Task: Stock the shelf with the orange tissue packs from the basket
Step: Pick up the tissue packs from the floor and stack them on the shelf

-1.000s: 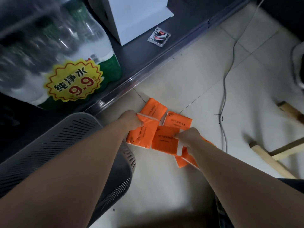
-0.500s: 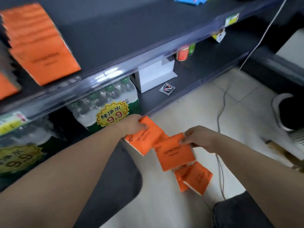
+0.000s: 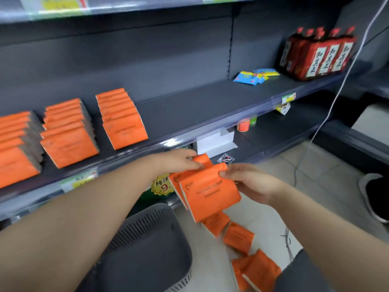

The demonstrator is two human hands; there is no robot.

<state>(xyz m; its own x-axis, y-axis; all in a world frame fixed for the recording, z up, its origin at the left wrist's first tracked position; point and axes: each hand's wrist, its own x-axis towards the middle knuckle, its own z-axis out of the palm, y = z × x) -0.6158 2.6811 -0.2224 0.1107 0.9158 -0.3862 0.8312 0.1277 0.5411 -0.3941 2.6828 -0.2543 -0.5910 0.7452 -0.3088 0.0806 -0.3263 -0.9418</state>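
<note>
Risen from floor [image 3: 315,178] level to shelf [image 3: 189,107] edge: left hand [image 3: 179,160] pinching rear pack [image 3: 202,160], right hand [image 3: 250,182] gripping front pack [image 3: 210,197] corner. Nearest, basket [image 3: 151,249], loose packs [image 3: 239,237] beside it. Farther, three orange rows [image 3: 124,127] on shelf, red bottles [image 3: 320,55] beyond.

The front tissue pack [image 3: 210,197] covers most of the rear tissue pack [image 3: 201,161]. Only the rear one's top corner, gripped by the left hand [image 3: 179,160], and its left edge show. The right hand [image 3: 250,184] pinches the front pack's corner, with its fingers hidden behind the pack. The print on that pack is largely blurred. The left forearm hides part of the grey basket [image 3: 151,249], which runs off the bottom edge. The leftmost stack of orange packs [image 3: 14,148] is cut by the left edge. A yellow price sticker [image 3: 162,185] is half hidden behind the held packs. A shoe [image 3: 376,199] is cut by the right edge.
</note>
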